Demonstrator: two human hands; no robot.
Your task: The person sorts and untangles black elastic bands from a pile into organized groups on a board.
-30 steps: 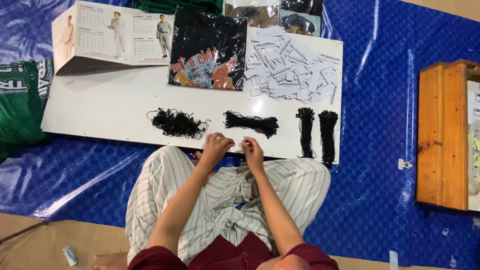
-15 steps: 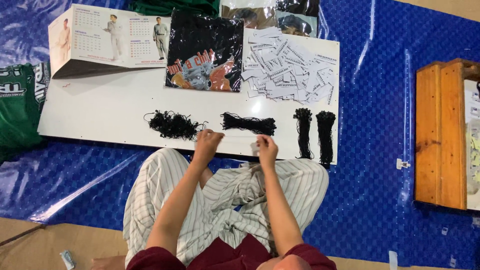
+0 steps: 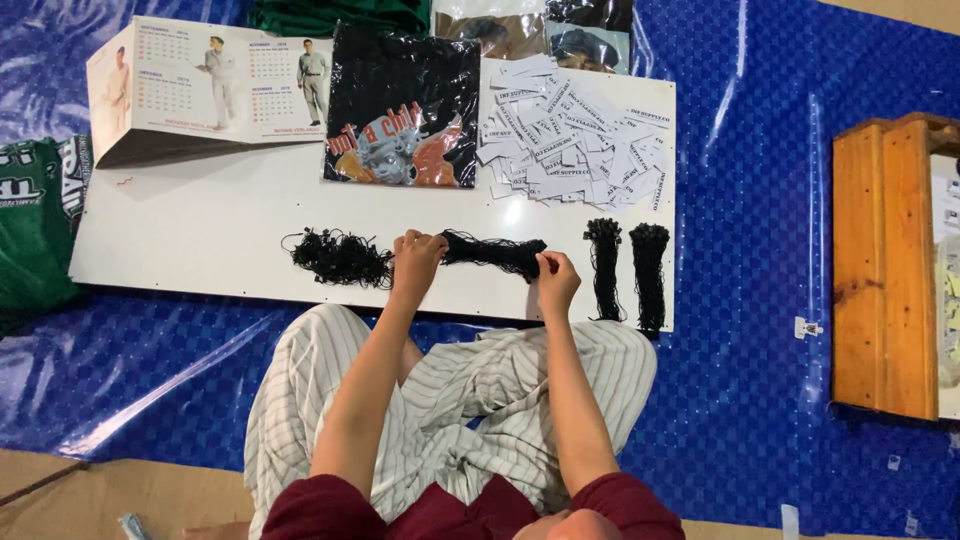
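I sit cross-legged before a white board (image 3: 200, 240) laid on a blue tarp. My left hand (image 3: 418, 258) pinches the left end of a long bundle of black strings (image 3: 495, 254) lying on the board. My right hand (image 3: 556, 282) grips the bundle's right end. A loose tangle of black strings (image 3: 338, 256) lies just left of my left hand. Two neat upright black bundles (image 3: 604, 268) (image 3: 649, 272) stand right of my right hand.
A pile of white paper tags (image 3: 580, 140) and a bagged black printed shirt (image 3: 405, 110) lie at the board's far side, with a desk calendar (image 3: 200, 85) to the left. Green clothing (image 3: 35, 220) lies far left; a wooden box (image 3: 885, 265) stands right.
My hands moved apart from near my lap onto the board. The left hand now meets the bundle's left end, the right its right end.
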